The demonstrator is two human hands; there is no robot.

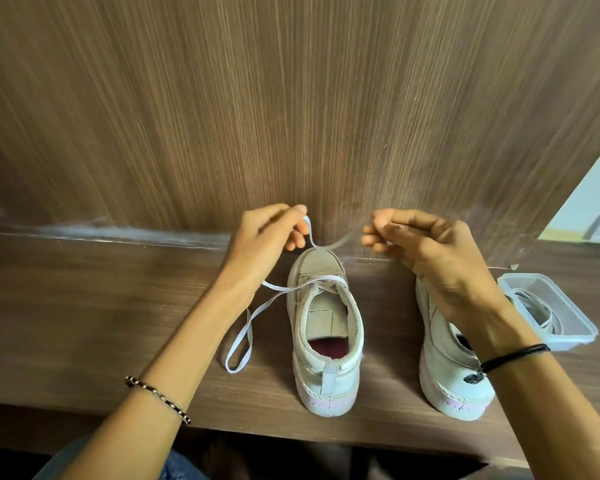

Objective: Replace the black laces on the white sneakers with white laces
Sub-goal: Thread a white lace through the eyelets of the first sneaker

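Two white sneakers stand heel-toward-me on a wooden shelf. The left sneaker (326, 337) carries a white lace (257, 306) threaded through its lower eyelets; one loose loop trails to its left on the shelf. My left hand (267, 233) pinches one strand of that lace above the toe. My right hand (426, 247) pinches the other strand, which is blurred, and the two strands cross just above the toe. The right sneaker (444, 362) lies partly under my right wrist; no lace shows on it.
A clear plastic container (548, 306) holding coiled white laces sits at the right of the shelf (101, 306). A wood-grain panel (291, 116) rises straight behind the shoes. The shelf's front edge runs near my forearms.
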